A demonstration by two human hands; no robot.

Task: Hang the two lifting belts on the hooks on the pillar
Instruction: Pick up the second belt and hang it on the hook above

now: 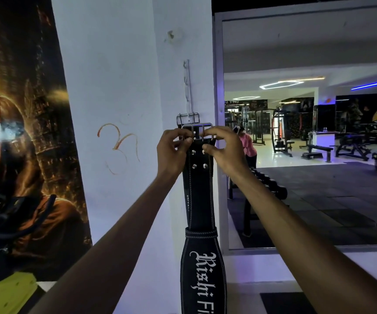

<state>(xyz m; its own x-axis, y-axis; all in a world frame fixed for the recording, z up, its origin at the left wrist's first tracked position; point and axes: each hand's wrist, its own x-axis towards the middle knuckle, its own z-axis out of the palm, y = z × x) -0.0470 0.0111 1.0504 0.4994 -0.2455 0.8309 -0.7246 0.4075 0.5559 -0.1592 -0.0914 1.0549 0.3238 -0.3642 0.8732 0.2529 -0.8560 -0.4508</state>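
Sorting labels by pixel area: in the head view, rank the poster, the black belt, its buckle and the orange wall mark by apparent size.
1. poster
2. black belt
3. orange wall mark
4. buckle, partly hidden by both hands, so its place against the mark is unsure.

On our left we see a dark poster [24, 132] with glowing orange shapes, fixed to the white wall. Beside it an orange scribble [120, 147] marks the paint. To our right a large mirror [307, 53] shows gym machines [281, 130], a bench [319, 149], ceiling lights [281, 84] and a person in a pink top [247, 145]. A row of dumbbells [270, 182] sits low near the mirror.
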